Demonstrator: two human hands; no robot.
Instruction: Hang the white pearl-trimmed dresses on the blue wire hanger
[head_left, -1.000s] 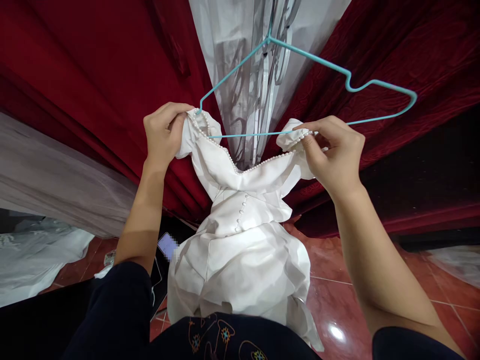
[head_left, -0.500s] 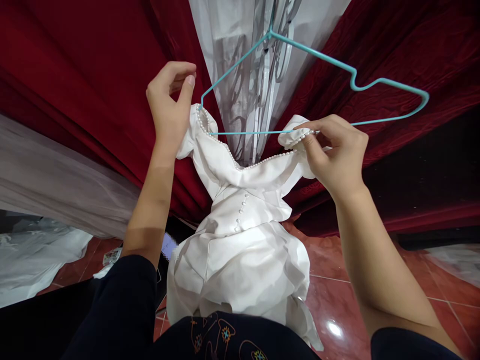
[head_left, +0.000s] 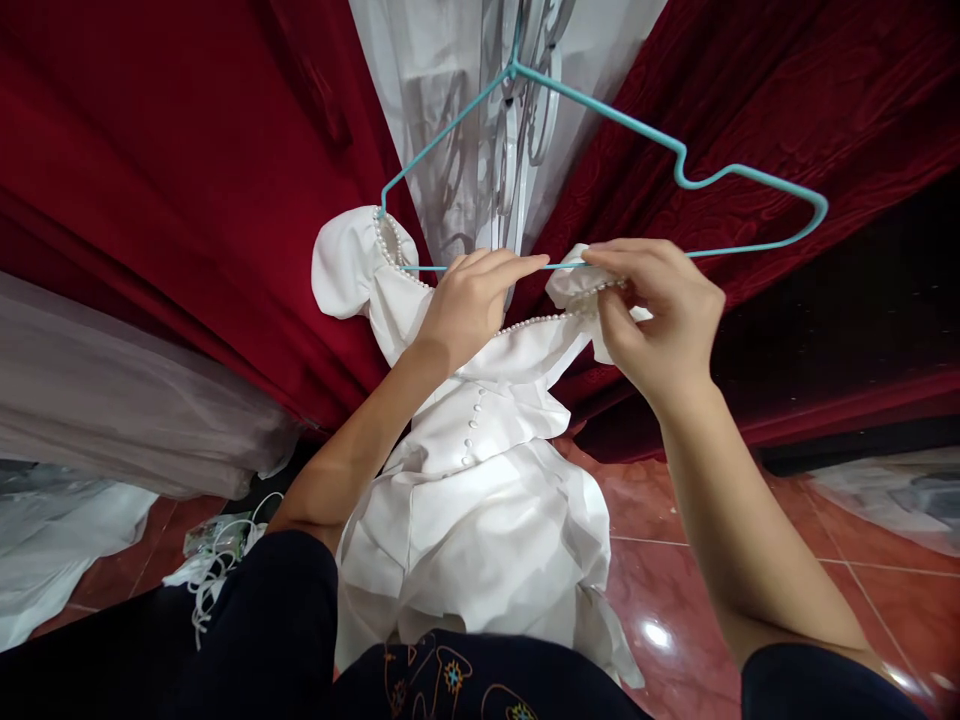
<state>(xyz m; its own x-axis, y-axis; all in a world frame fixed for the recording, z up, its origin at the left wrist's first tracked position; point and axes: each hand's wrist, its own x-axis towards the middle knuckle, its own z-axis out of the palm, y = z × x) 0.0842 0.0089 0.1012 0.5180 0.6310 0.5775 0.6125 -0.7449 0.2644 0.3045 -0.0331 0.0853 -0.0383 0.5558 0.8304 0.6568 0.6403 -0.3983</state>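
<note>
A white dress (head_left: 487, 520) with puff sleeves, a beaded neckline and a row of small covered buttons hangs in front of me. Its left sleeve (head_left: 343, 262) is over the left end of a thin light-blue hanger (head_left: 600, 112); the hanger's right end sticks out bare. My right hand (head_left: 667, 310) pinches the beaded edge of the right sleeve, close to the hanger's bottom bar. In front of the neckline is my left hand (head_left: 469, 305), fingers stretched toward the right sleeve and nothing seen in them. Whether its fingers touch the bar or cloth I cannot tell.
Dark red curtains (head_left: 187, 180) hang on both sides, with white cloth and scrolled white metalwork (head_left: 506, 150) between them. Pale sheer fabric (head_left: 112, 370) drapes at the left. A white cord (head_left: 214, 580) lies over a dark surface at lower left, above red floor tiles (head_left: 660, 570).
My left hand has moved from beside the left sleeve across to the middle of the neckline. My right hand keeps its pinch on the right sleeve. The view has shifted slightly.
</note>
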